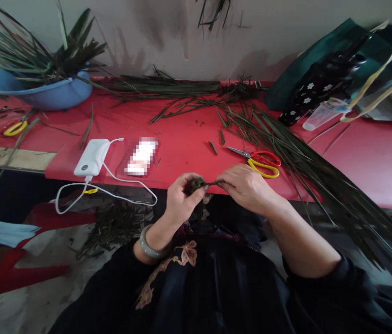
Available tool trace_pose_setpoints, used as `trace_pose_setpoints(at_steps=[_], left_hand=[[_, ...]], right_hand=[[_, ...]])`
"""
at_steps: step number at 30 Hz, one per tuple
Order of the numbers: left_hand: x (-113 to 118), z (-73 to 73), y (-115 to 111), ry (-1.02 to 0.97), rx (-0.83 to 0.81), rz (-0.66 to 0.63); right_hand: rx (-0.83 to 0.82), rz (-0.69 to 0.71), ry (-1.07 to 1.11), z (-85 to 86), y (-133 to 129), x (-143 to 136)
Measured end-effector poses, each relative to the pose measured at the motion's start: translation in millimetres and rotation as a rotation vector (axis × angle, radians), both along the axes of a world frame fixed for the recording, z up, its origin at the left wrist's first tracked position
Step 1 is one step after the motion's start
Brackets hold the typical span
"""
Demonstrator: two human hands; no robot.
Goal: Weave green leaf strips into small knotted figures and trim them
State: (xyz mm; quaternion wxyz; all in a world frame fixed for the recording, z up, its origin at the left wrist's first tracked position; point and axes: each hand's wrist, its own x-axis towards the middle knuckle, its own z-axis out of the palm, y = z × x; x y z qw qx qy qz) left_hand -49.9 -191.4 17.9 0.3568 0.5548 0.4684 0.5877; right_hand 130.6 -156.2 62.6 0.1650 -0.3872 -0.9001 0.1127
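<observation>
Between the thumb and fingers of my left hand (183,197) is a small woven piece of green leaf (197,183). A thin leaf strip (212,183) runs from it to the right, and my right hand (247,188) pinches its other end. Both hands are closed, held over the front edge of the red-covered table (182,139). Just beyond my right hand lie scissors (263,163) with one red and one yellow handle, blades pointing left. A few short leaf scraps (213,147) lie left of the blades.
Long leaf strips (279,139) spread over the table's right side and past its edge. A white power bank (92,157) with a cable and a phone (142,157) lie left. A blue basin (56,93) of leaves, yellow-handled scissors (15,128), a patterned umbrella (307,95) and a plastic cup (324,113) stand farther off.
</observation>
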Motion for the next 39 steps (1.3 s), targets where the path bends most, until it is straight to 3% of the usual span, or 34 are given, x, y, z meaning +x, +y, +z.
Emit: trace_pose_setpoints(at_steps=[5, 14, 22, 27, 30, 39], left_hand=[[-1.4, -4.2, 1.8, 0.155, 0.008, -0.034], [-0.8, -3.7, 0.9, 0.009, -0.081, 0.042], [0.2, 4.7, 3.5, 0.146, -0.089, -0.105], [1.2, 5.7, 2.0, 0.164, -0.135, -0.092], [2.3, 4.4, 0.5, 0.073, -0.136, -0.108], [-2.7, 1.8, 5.2, -0.324, -0.266, -0.345]], right_hand=[[-0.060, -0.018, -0.082, 3.8, -0.4, -11.8], [-0.084, -0.037, -0.022, 1.9, -3.4, -3.8], [-0.108, -0.064, -0.010, 5.7, -3.0, -14.4], [-0.089, -0.081, -0.016, 2.1, -3.3, -13.8], [-0.114, -0.095, -0.012, 0.4, -3.0, -12.2], [-0.270, -0.198, 0.170, -2.7, -2.8, -5.8]])
